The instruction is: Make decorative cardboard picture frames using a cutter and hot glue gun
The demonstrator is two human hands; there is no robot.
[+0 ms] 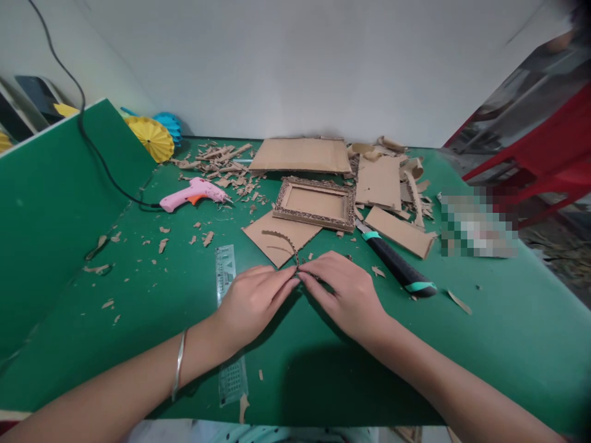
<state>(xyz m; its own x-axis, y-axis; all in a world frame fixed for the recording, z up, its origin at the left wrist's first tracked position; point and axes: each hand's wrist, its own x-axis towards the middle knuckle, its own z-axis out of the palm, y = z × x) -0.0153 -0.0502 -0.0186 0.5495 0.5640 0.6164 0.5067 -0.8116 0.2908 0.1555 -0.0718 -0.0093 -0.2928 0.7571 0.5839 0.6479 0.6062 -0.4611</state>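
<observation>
My left hand [252, 303] and my right hand [345, 293] meet fingertip to fingertip on the green table [508, 307]. Together they pinch a thin curved strip of corrugated cardboard [282, 239], which arches up and away from my fingers over a flat cardboard piece [277, 237]. A silver bangle sits on my left wrist. Just beyond my hands lies a small cardboard picture frame [315, 203] with a textured border. A black utility knife with teal bands [399, 266] lies to the right of my right hand.
A pink glue gun [192, 193] with a black cord lies at the back left. A clear ruler [226, 277] runs under my left wrist. Cardboard sheets [302, 155] and scraps litter the back; yellow and blue paper fans [150, 136] stand at the far left. A green board [50, 203] stands upright on the left.
</observation>
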